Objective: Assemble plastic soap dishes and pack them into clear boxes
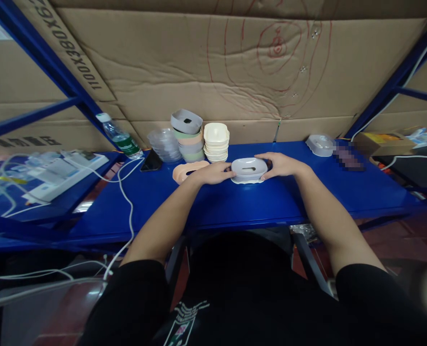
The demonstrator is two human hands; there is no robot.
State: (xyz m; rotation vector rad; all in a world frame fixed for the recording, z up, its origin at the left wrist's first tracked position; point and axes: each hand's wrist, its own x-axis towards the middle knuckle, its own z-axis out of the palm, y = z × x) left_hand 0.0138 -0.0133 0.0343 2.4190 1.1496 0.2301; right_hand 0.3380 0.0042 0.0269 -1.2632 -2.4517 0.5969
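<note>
A pale grey oval soap dish, with a dark slot in its upper face, sits on the blue table above a cream scalloped rim. My left hand grips its left end, with the thumb at the near side. Around the right end curl the thumb and fingers of my right hand. A peach plastic piece with a dark opening lies left of the dish, partly behind my left hand. Behind it stand stacked cream trays and a stack of grey, green and peach shells.
Clear plastic covers are stacked left of the shells, near a dark phone and a water bottle. Another covered dish stands at the back right. A white cable crosses the left side of the table. Cardboard walls the back.
</note>
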